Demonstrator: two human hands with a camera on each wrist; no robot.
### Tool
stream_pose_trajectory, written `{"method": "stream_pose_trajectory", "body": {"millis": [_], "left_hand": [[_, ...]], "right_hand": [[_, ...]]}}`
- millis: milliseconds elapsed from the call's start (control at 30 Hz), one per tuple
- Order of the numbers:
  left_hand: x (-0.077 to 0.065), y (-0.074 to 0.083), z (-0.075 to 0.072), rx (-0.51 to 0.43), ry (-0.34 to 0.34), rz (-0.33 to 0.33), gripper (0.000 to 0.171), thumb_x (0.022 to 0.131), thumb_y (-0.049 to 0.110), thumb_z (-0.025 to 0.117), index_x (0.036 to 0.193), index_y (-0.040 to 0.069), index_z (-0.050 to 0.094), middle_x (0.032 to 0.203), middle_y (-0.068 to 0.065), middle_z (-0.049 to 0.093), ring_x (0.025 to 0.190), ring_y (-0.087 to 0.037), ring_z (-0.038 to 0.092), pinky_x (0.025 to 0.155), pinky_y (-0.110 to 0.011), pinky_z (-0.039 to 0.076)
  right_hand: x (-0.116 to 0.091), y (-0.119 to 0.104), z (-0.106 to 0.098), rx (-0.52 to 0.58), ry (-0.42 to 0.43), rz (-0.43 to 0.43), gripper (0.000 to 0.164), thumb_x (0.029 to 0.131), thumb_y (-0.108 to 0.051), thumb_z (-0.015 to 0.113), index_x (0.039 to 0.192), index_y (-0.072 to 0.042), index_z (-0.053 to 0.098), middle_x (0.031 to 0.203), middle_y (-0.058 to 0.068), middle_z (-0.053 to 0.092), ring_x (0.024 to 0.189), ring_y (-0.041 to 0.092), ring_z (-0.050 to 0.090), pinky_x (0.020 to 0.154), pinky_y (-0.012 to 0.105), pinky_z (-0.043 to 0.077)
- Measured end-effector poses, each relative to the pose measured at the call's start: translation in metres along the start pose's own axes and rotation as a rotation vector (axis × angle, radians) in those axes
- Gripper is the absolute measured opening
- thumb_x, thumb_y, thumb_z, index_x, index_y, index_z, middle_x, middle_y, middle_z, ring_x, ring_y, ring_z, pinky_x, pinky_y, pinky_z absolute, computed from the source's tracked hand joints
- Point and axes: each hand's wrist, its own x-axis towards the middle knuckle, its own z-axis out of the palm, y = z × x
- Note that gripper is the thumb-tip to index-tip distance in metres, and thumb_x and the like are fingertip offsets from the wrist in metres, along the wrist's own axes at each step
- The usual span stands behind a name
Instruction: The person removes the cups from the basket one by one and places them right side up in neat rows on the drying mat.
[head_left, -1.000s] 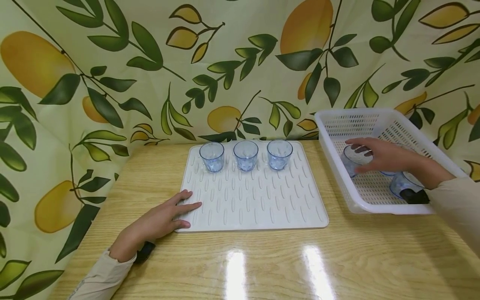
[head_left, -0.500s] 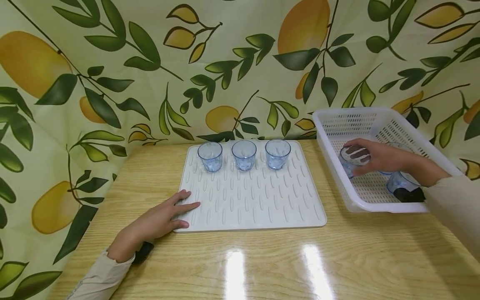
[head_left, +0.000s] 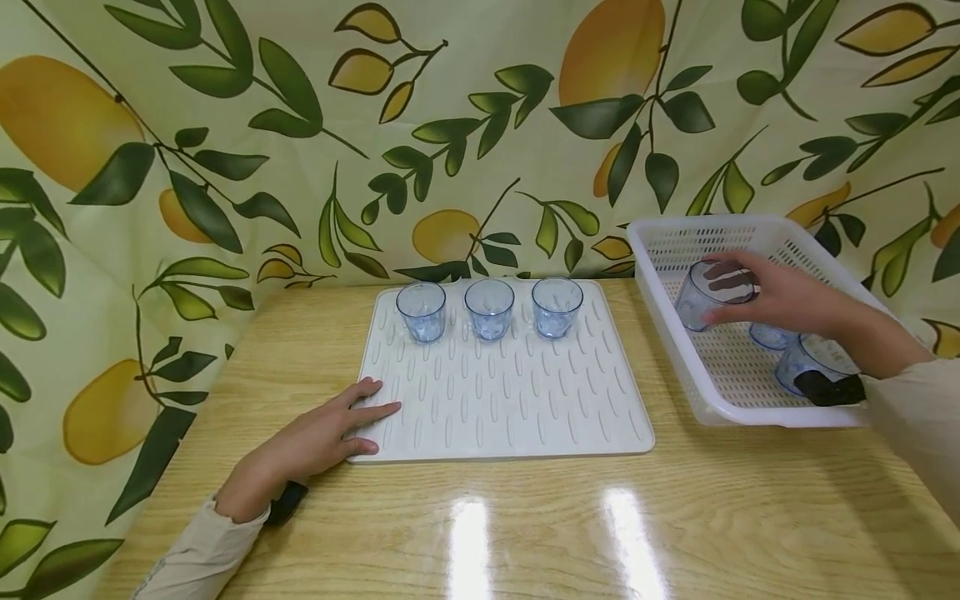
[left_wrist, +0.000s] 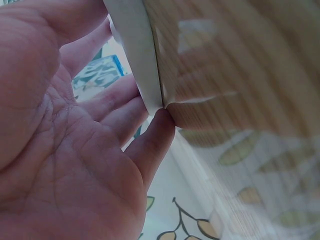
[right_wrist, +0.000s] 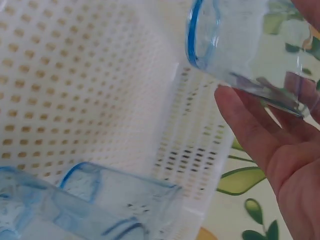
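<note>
In the head view my right hand (head_left: 798,300) grips a clear bluish glass (head_left: 693,304) by its rim, inside the white basket. The right wrist view shows this glass (right_wrist: 245,45) between thumb and fingers, apart from the basket floor. My left hand (head_left: 318,433) rests with spread fingers on the left edge of a white ridged mat (head_left: 510,408). Seen in the left wrist view, the left fingers (left_wrist: 152,145) touch the mat's edge (left_wrist: 137,50). Along the mat's back stand three similar glasses: left (head_left: 422,315), middle (head_left: 490,312) and right (head_left: 557,310).
The white perforated basket (head_left: 708,392) stands at the right of the wooden table (head_left: 555,533). More glasses lie in it, such as one glass (head_left: 806,362) near the right wrist's black strap (head_left: 828,389). Behind hangs a fruit-patterned cloth (head_left: 337,167).
My right hand has closed round the glass in the basket and raised it a little, up and away from the basket floor. The left hand stays on the mat.
</note>
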Motion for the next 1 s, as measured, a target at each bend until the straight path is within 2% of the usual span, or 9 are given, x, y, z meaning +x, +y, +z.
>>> {"method": "stream_pose_trajectory", "body": {"millis": [133, 267, 367, 433, 500, 733, 1000], "left_hand": [[0.001, -0.001, -0.002, -0.003, -0.001, 0.004, 0.059, 0.092, 0.031, 0.068, 0.148, 0.026, 0.05, 0.16, -0.017, 0.031, 0.148, -0.042, 0.031, 0.11, -0.057, 0.041], [0.002, -0.001, -0.004, -0.017, -0.005, 0.004, 0.059, 0.092, 0.033, 0.067, 0.148, 0.026, 0.049, 0.16, -0.018, 0.03, 0.148, -0.043, 0.031, 0.11, -0.059, 0.04], [0.001, -0.001, -0.004, -0.018, -0.008, -0.001, 0.059, 0.092, 0.034, 0.067, 0.148, 0.026, 0.049, 0.16, -0.018, 0.031, 0.147, -0.044, 0.031, 0.11, -0.059, 0.04], [0.0, -0.001, -0.003, -0.02, -0.006, -0.003, 0.059, 0.092, 0.035, 0.067, 0.148, 0.026, 0.049, 0.16, -0.018, 0.031, 0.147, -0.044, 0.032, 0.109, -0.059, 0.04], [-0.002, -0.001, -0.003, -0.021, 0.002, 0.0, 0.058, 0.092, 0.035, 0.067, 0.147, 0.026, 0.05, 0.16, -0.018, 0.032, 0.147, -0.044, 0.032, 0.109, -0.059, 0.041], [-0.003, -0.002, -0.002, -0.007, 0.026, 0.032, 0.056, 0.093, 0.034, 0.066, 0.146, 0.024, 0.052, 0.158, -0.018, 0.034, 0.146, -0.044, 0.034, 0.109, -0.058, 0.041], [-0.003, -0.002, -0.003, -0.012, 0.025, 0.042, 0.055, 0.094, 0.033, 0.066, 0.146, 0.024, 0.052, 0.158, -0.018, 0.034, 0.146, -0.043, 0.034, 0.109, -0.058, 0.041]], "right_hand": [[-0.003, -0.007, -0.006, 0.01, 0.045, 0.015, 0.091, 0.083, -0.036, 0.082, 0.154, -0.009, 0.032, 0.145, 0.023, 0.048, 0.126, 0.044, 0.051, 0.072, 0.003, 0.038], [-0.004, -0.017, -0.011, 0.02, 0.078, -0.006, 0.093, 0.082, -0.034, 0.083, 0.155, -0.008, 0.032, 0.143, 0.024, 0.049, 0.123, 0.044, 0.053, 0.07, 0.003, 0.04], [-0.006, -0.023, -0.013, 0.012, 0.095, -0.017, 0.092, 0.081, -0.033, 0.084, 0.154, -0.009, 0.034, 0.14, 0.022, 0.052, 0.113, 0.014, 0.06, 0.07, 0.005, 0.042], [-0.009, -0.028, -0.014, 0.007, 0.104, -0.019, 0.092, 0.08, -0.034, 0.085, 0.154, -0.011, 0.035, 0.138, 0.021, 0.053, 0.101, -0.006, 0.056, 0.07, 0.006, 0.043], [-0.012, -0.032, -0.015, 0.007, 0.115, -0.017, 0.091, 0.08, -0.034, 0.085, 0.154, -0.013, 0.036, 0.136, 0.018, 0.054, 0.092, -0.019, 0.047, 0.07, 0.006, 0.042], [-0.025, -0.042, -0.012, 0.058, 0.165, -0.022, 0.088, 0.079, -0.028, 0.086, 0.152, -0.018, 0.039, 0.131, 0.003, 0.05, 0.097, -0.013, 0.047, 0.07, 0.005, 0.041], [-0.043, -0.049, -0.002, 0.027, 0.25, 0.007, 0.092, 0.077, -0.03, 0.087, 0.154, -0.022, 0.037, 0.132, 0.009, 0.049, 0.094, -0.008, 0.041, 0.073, 0.009, 0.031]]}}
